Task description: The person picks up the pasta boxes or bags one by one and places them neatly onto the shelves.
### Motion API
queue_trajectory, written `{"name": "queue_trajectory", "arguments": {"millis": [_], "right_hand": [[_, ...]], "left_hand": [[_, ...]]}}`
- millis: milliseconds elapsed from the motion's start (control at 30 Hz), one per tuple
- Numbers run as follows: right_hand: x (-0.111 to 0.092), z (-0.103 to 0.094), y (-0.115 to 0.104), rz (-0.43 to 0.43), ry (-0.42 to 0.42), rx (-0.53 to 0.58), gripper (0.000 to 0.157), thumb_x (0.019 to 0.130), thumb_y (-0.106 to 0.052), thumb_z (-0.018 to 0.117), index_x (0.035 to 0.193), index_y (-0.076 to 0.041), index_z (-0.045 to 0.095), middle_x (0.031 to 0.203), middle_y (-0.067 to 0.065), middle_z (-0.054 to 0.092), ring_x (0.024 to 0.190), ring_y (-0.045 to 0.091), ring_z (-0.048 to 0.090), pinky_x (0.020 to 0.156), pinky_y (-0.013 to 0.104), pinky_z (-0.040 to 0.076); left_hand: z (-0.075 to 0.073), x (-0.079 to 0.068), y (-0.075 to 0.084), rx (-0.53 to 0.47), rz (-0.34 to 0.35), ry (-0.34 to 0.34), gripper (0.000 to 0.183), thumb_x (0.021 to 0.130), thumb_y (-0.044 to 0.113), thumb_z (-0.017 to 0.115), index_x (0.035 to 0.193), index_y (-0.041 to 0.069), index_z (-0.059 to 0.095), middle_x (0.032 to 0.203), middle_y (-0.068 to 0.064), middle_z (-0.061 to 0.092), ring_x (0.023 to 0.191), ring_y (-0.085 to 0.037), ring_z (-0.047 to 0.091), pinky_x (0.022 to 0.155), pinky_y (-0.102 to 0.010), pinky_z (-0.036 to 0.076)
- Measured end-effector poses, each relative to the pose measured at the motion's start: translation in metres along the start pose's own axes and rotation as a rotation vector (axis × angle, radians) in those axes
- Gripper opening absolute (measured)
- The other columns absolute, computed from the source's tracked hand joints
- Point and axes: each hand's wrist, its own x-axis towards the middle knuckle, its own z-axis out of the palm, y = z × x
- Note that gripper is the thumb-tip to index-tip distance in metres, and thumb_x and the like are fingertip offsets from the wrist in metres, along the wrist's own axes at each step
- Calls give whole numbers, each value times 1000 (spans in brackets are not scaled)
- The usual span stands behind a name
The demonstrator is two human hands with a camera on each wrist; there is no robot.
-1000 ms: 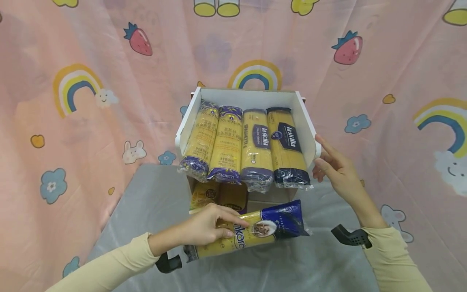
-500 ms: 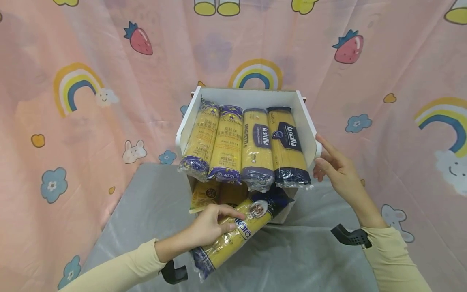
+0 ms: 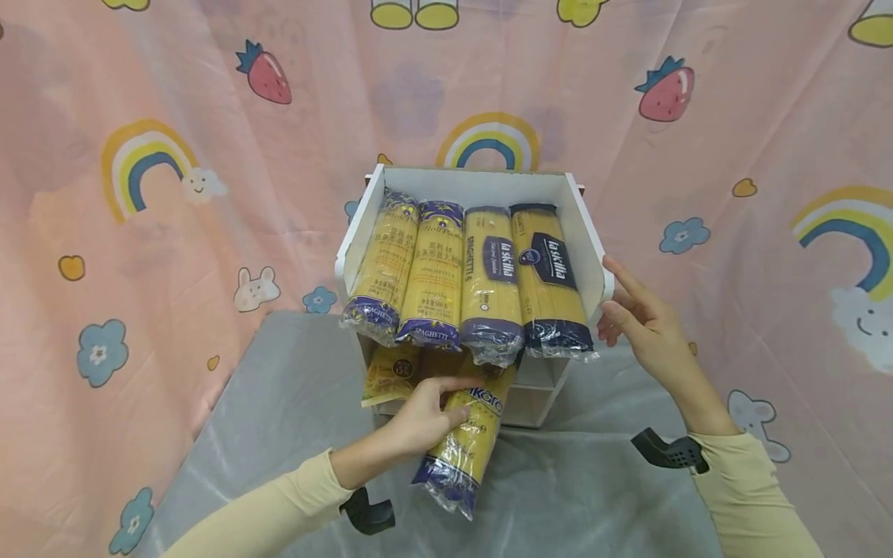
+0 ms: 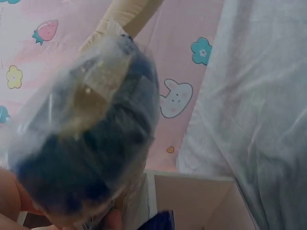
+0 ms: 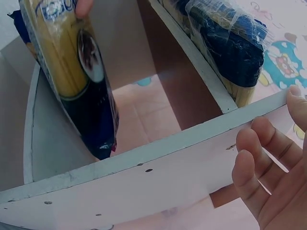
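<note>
My left hand [image 3: 425, 418] grips a yellow-and-blue spaghetti pack [image 3: 466, 446] by its middle, thumb on top. The pack tilts, its far end under the upper tier of a white wooden shelf [image 3: 474, 182]. In the right wrist view this spaghetti pack [image 5: 64, 72] reaches into the lower opening, dark blue end foremost. Its crinkled end fills much of the left wrist view. My right hand [image 3: 649, 329] touches the front edge of the shelf's right side panel [image 5: 158, 167], with fingers loosely bent against the outer face.
Several spaghetti packs [image 3: 439, 271] lie side by side on the upper tier, ends overhanging its front. A yellow pasta pack [image 3: 391, 372] sits at the lower left. Grey cloth [image 3: 279, 434] covers the table; a pink patterned curtain [image 3: 314, 155] hangs behind.
My left hand has turned the spaghetti pack from nearly crosswise to pointing into the shelf, moving its far end in under the upper tier. The right hand has stayed at the side panel.
</note>
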Motion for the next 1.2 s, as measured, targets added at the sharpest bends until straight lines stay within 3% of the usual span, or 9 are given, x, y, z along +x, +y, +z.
{"name": "queue_trajectory", "arguments": {"millis": [67, 167, 233, 333, 433, 667, 900, 1033, 1200], "right_hand": [[0, 0, 0, 2, -1, 2, 60, 102, -7, 51, 156, -25, 32, 90, -20, 63, 65, 7, 61, 57, 21, 54], [0, 1, 0, 7, -1, -2, 60, 102, -8, 51, 156, -26, 32, 91, -20, 62, 66, 7, 61, 57, 21, 54], [0, 1, -1, 17, 5, 2, 59, 102, -8, 51, 156, -26, 32, 91, -19, 62, 66, 8, 61, 57, 21, 54], [0, 2, 0, 15, 4, 6, 59, 102, -8, 52, 156, -25, 33, 90, -19, 63, 65, 8, 61, 57, 21, 54], [0, 3, 1, 1, -3, 9, 59, 102, -7, 51, 156, -24, 32, 89, -19, 63, 65, 7, 61, 57, 21, 54], [0, 3, -1, 20, 14, 9, 59, 102, -8, 51, 155, -26, 33, 91, -20, 63, 65, 8, 61, 58, 21, 53], [1, 4, -1, 31, 19, -4, 59, 102, -9, 52, 155, -27, 33, 92, -20, 63, 66, 9, 61, 58, 21, 54], [1, 4, -1, 30, 22, -1, 59, 102, -9, 52, 155, -27, 34, 91, -19, 63, 66, 9, 61, 58, 21, 54], [0, 3, -1, 29, 26, 2, 59, 102, -9, 52, 155, -26, 34, 92, -19, 63, 65, 9, 61, 58, 21, 53]], "left_hand": [[4, 4, 0, -7, 1, 5, 48, 90, -3, 57, 138, 2, 56, 135, -21, 60, 79, -11, 62, 65, -22, 52], [8, 10, 0, -38, -1, -9, 58, 85, -3, 61, 142, 1, 51, 138, -22, 58, 109, -23, 64, 83, -28, 57], [10, 15, -1, -65, -15, -21, 65, 82, -4, 64, 145, 1, 48, 135, -25, 58, 110, -31, 66, 84, -33, 59], [11, 22, -3, -19, -23, -17, 74, 78, -1, 73, 146, 3, 46, 132, -23, 59, 110, -30, 66, 88, -36, 58], [12, 28, -6, 126, 6, 18, 76, 74, 5, 81, 144, 5, 50, 133, -19, 61, 110, -27, 65, 91, -36, 55], [16, 39, -10, 401, 170, 127, 66, 75, 14, 85, 134, 4, 60, 135, -14, 63, 119, -26, 63, 97, -36, 54], [21, 43, -13, 589, 189, 161, 61, 79, 20, 83, 135, 8, 61, 133, -14, 63, 120, -29, 62, 102, -41, 51], [24, 43, -17, 787, 252, 235, 62, 79, 34, 83, 133, 14, 63, 134, -14, 59, 126, -30, 54, 110, -45, 43], [29, 42, -23, 944, 381, 336, 34, 77, 39, 83, 107, 25, 77, 115, 0, 67, 117, -24, 56, 103, -49, 40]]}}
